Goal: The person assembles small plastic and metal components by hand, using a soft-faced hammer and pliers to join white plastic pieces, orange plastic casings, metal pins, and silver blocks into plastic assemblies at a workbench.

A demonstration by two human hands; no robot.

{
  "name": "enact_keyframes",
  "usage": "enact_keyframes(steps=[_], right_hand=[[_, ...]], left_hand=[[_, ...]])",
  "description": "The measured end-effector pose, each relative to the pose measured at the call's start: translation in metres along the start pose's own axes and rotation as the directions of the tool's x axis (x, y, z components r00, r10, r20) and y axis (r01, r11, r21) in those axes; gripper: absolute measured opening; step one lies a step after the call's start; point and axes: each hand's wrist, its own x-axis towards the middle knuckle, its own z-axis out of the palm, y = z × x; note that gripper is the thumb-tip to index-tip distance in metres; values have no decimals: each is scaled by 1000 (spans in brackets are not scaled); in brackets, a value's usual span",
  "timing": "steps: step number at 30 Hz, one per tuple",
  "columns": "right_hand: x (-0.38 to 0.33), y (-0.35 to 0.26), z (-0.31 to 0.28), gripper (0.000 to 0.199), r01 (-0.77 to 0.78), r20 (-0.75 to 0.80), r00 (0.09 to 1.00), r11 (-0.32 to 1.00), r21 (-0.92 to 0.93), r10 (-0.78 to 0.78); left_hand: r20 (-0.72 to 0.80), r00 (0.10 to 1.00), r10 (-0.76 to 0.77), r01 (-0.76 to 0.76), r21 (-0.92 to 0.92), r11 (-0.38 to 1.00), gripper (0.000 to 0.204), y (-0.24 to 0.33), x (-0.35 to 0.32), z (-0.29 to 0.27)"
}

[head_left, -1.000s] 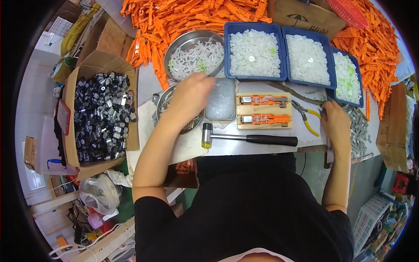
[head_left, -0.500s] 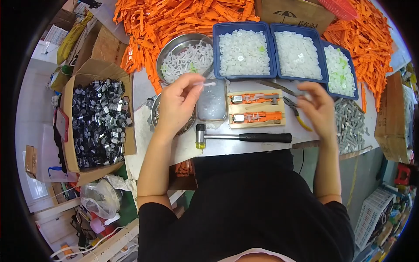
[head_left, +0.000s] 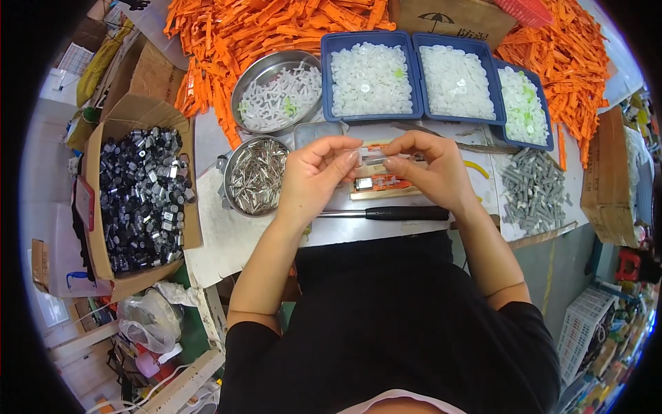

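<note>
My left hand (head_left: 316, 178) and my right hand (head_left: 427, 169) meet over the middle of the bench, fingertips pinched together on a small grey plastic part (head_left: 371, 156). Just beneath them lies a wooden jig (head_left: 378, 186) with orange pieces seated in it. A hammer (head_left: 403, 214) with a black handle lies along the bench edge under my wrists. A steel bowl of small metal pins (head_left: 255, 176) sits by my left hand.
Three blue trays of white parts (head_left: 369, 79) line the back, beside a steel bowl of white pieces (head_left: 276, 96). Orange plastic strips (head_left: 241, 27) are heaped behind. Grey parts (head_left: 534, 190) lie at right. A cardboard box of dark metal parts (head_left: 141, 196) stands at left.
My left hand has come away from the pin bowl and my right hand from the grey parts pile. Both have come together at the centre over the jig.
</note>
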Motion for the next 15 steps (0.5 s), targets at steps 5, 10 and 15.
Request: enact_keyframes(steps=[5,10,15], right_hand=[[-6,19,-18,13,-102,-102,988,986,136,116],[-12,27,-20,14,-110,-97,987,980,167,127],[-15,27,-26,14,-156,-118,974,954,257,191]], left_hand=[[-36,999,3,-4,-35,999,19,-6,7,6],[43,999,7,-3,-94,996,21,-11,7,25],[34,994,-104,105,-20,994,23,-13,11,39]])
